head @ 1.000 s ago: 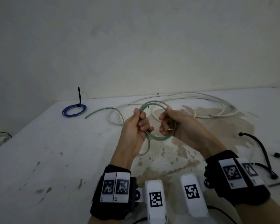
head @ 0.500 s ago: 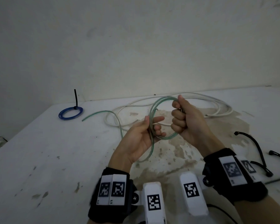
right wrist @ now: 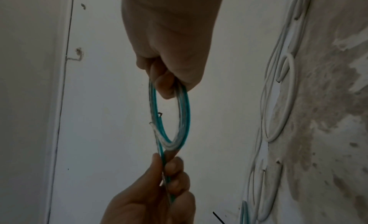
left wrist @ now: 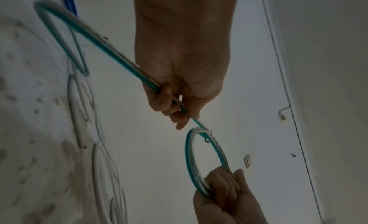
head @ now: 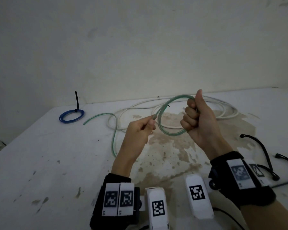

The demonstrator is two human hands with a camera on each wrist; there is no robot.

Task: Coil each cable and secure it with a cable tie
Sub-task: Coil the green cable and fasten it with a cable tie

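right hand: fingers fisted round green cable coil, thumb up, held above bench | left hand: fingers pinch the cable's loose run beside coil | tail trails onto bench | white cable loose behind | blue coil tied, far left

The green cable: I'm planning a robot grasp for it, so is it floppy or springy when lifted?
Probably springy: the green cable keeps round loops in the right hand. Likely light: the left hand merely pinches it. Its tail snakes limply over the table, so it would likely trail.
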